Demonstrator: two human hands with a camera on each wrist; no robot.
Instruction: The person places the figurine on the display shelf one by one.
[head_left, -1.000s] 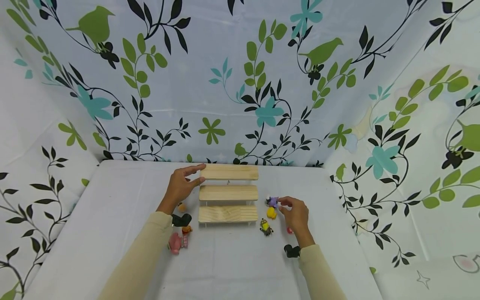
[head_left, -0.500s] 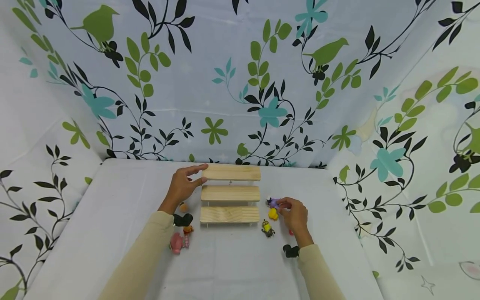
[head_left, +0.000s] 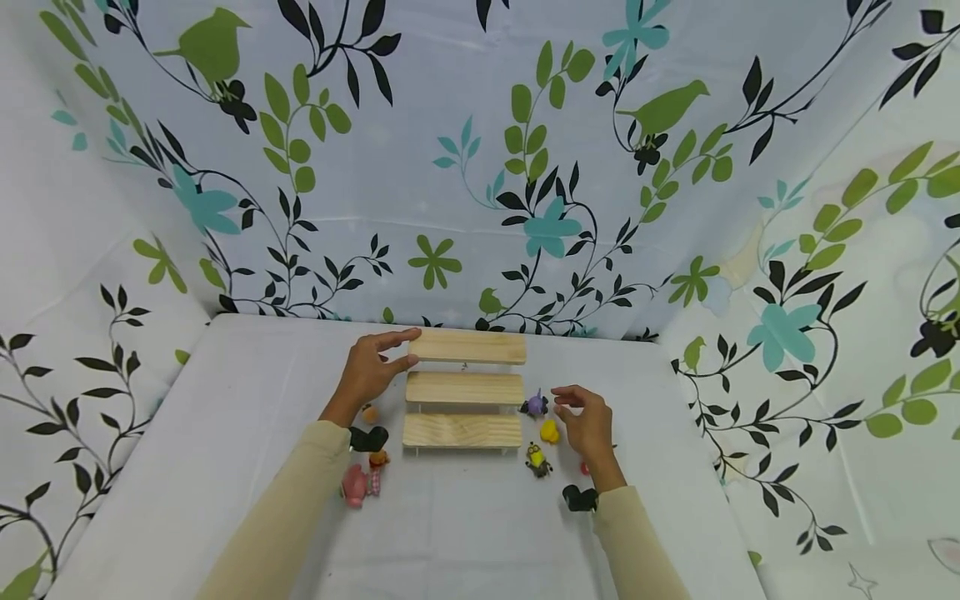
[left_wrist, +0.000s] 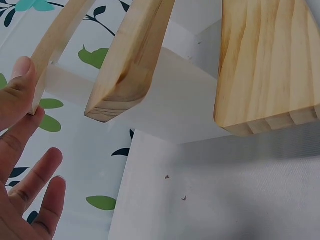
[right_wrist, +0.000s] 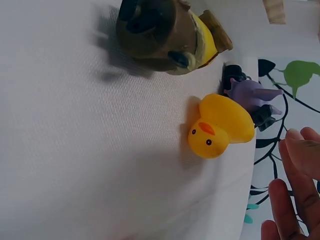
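Observation:
A three-step wooden shelf [head_left: 465, 388] stands on the white table. My left hand [head_left: 367, 368] pinches the left end of its top board, with thumb and index finger at the edge; in the left wrist view the other fingers [left_wrist: 52, 205] are held away from the wood. To the right of the shelf is a small purple figure [head_left: 536, 405] with dark sides. My right hand [head_left: 587, 421] is just right of this figure, apart from it and holding nothing. Nearest below the figure lies a yellow rubber duck [right_wrist: 222, 125], then a Minion figure [right_wrist: 167, 37].
Left of the shelf, a pink toy [head_left: 355, 485], an orange-headed toy with a checked body [head_left: 377, 471] and a small orange toy [head_left: 369, 413] lie near my left forearm. A red item [head_left: 585, 468] is partly hidden by my right hand. A patterned curtain [head_left: 465, 167] hangs behind the table.
My right hand has let go of the purple figure and drawn slightly away; the figure now faces another way, closer to the shelf. The left hand keeps its hold. The view has shifted slightly.

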